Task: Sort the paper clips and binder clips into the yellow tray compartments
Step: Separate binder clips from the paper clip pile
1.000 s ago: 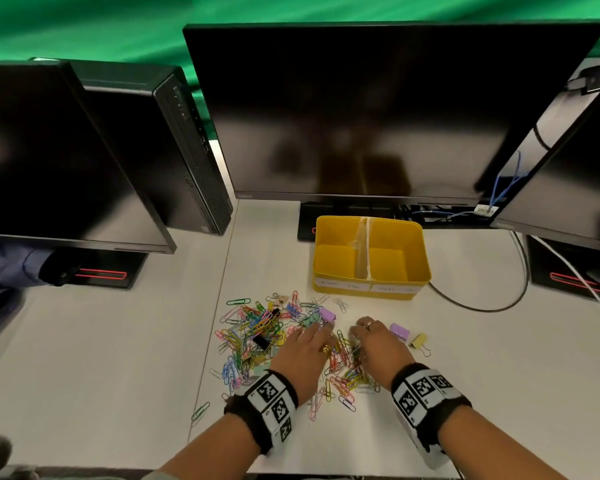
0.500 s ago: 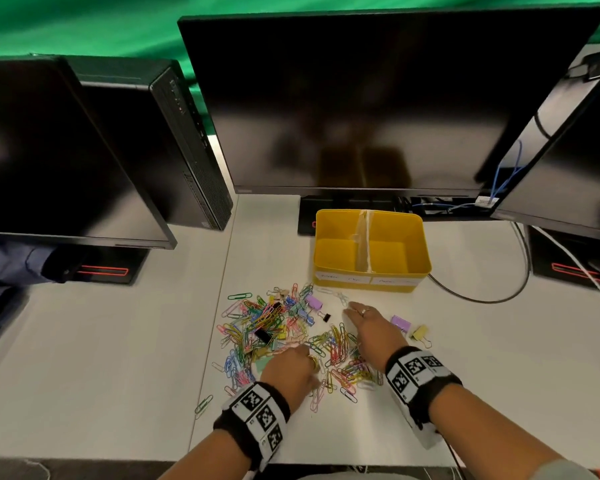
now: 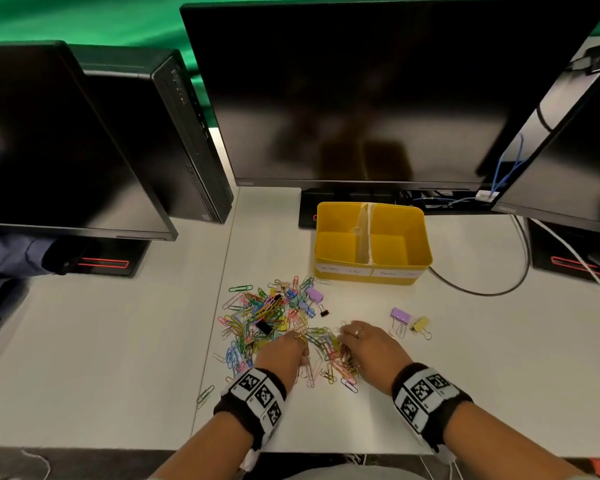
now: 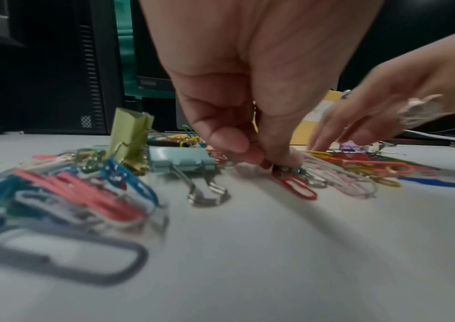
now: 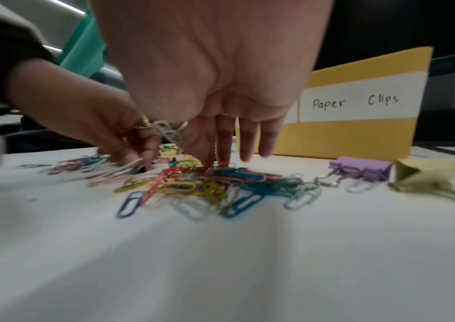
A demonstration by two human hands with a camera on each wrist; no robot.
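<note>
A yellow tray [image 3: 420, 237] with two bare compartments stands behind a pile of coloured paper clips [image 3: 267, 317]. My left hand [image 3: 291, 348] is at the pile's near edge; its thumb and curled fingers [image 4: 265, 159] pinch clips against the table beside a red paper clip [image 4: 295, 185]. My right hand [image 3: 357, 341] is next to it, with straight fingertips [image 5: 221, 156] touching a heap of clips [image 5: 209, 187]. A teal binder clip [image 4: 179, 159] and an olive one [image 4: 130, 139] lie left of the left hand. Purple [image 3: 400, 315] and yellow [image 3: 421, 325] binder clips lie right of the right hand.
The tray's right label reads "Paper Clips" [image 5: 356, 100]. A wide monitor [image 3: 378, 98] stands behind the tray, another monitor [image 3: 49, 150] and a computer case [image 3: 174, 140] at the left. A black cable [image 3: 482, 292] curves right of the tray. A stray green clip [image 3: 205, 394] lies near the front edge.
My left hand has drawn back from the middle of the pile to its near edge. My right hand has pulled back a little toward me, dragging clips.
</note>
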